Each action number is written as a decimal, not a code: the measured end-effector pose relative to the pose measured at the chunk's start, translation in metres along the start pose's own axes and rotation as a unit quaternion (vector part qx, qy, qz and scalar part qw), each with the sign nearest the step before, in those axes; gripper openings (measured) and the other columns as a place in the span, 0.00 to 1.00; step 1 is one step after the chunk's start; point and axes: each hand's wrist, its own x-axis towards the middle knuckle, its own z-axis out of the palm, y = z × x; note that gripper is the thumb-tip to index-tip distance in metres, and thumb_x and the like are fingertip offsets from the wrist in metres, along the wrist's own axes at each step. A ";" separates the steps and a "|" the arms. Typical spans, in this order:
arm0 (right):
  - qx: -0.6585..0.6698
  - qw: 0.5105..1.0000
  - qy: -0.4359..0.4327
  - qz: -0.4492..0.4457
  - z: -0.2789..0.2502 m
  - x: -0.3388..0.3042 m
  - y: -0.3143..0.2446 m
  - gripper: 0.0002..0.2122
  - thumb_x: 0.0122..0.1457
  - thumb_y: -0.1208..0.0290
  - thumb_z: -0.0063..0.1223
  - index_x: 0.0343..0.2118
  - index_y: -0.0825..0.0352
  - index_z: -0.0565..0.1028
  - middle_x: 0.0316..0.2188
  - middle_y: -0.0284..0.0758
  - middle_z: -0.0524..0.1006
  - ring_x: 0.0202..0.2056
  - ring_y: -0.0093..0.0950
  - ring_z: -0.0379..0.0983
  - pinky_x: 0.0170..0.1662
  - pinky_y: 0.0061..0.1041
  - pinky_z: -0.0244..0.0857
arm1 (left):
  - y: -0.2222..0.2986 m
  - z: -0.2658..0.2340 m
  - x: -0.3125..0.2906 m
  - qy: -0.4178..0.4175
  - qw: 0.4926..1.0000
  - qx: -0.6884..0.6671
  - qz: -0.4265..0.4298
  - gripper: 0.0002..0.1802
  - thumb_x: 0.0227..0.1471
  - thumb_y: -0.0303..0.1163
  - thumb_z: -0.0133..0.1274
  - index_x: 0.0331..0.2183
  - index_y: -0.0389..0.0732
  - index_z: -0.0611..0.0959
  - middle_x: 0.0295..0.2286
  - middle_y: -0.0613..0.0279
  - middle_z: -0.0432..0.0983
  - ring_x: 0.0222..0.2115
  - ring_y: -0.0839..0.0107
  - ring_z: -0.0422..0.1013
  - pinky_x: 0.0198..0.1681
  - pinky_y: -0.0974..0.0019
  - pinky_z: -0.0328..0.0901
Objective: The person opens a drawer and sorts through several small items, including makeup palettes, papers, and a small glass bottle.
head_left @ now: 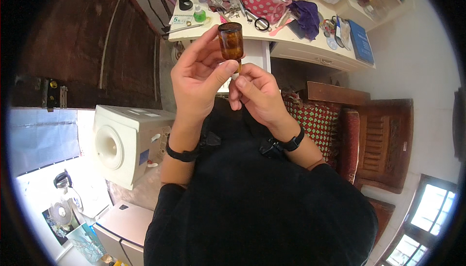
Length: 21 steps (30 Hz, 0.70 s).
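An amber glass bottle [231,42] is turned upside down, its flat base up and its narrow neck pointing down. My left hand [196,79] is closed round its side, with the thumb near the neck. Just below, my right hand [259,91] pinches a small white piece [235,76] at the bottle's mouth; its kind is mostly hidden by the fingers. Both hands are raised in front of my chest, before the desk's pulled-out drawer [263,55].
The cream desk [291,48] ahead bears a pink polka-dot bag [264,3], a purple cloth [306,18], a green bottle [199,13], a black ring [261,24] and a blue folder [360,42]. A white washing machine [133,142] stands left; a wooden chair [386,144] is right.
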 end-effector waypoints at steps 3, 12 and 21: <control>0.026 0.999 0.018 -0.027 0.005 0.000 -0.004 0.09 0.62 0.69 0.51 0.40 0.70 0.70 0.25 0.34 0.74 0.22 0.21 0.72 0.24 0.16 0.65 | 0.001 0.005 0.002 0.009 0.999 -0.030 0.009 0.33 0.46 0.15 0.54 0.55 0.31 0.65 0.44 0.46 0.73 0.41 0.61 0.74 0.46 0.62 0.69; 0.017 0.996 0.015 -0.087 0.015 0.003 -0.017 0.07 0.61 0.71 0.52 0.34 0.69 0.69 0.24 0.33 0.73 0.22 0.19 0.71 0.24 0.15 0.63 | 0.009 0.016 0.009 0.010 0.995 -0.091 0.034 0.33 0.46 0.15 0.57 0.54 0.31 0.65 0.43 0.46 0.73 0.41 0.60 0.75 0.44 0.63 0.71; -0.001 0.991 -0.007 -0.131 0.014 0.002 -0.018 0.07 0.61 0.71 0.52 0.32 0.69 0.68 0.23 0.33 0.73 0.21 0.17 0.69 0.23 0.14 0.63 | 0.008 0.020 0.010 0.017 0.993 -0.113 0.031 0.31 0.46 0.16 0.57 0.53 0.30 0.67 0.43 0.45 0.74 0.40 0.58 0.75 0.43 0.62 0.71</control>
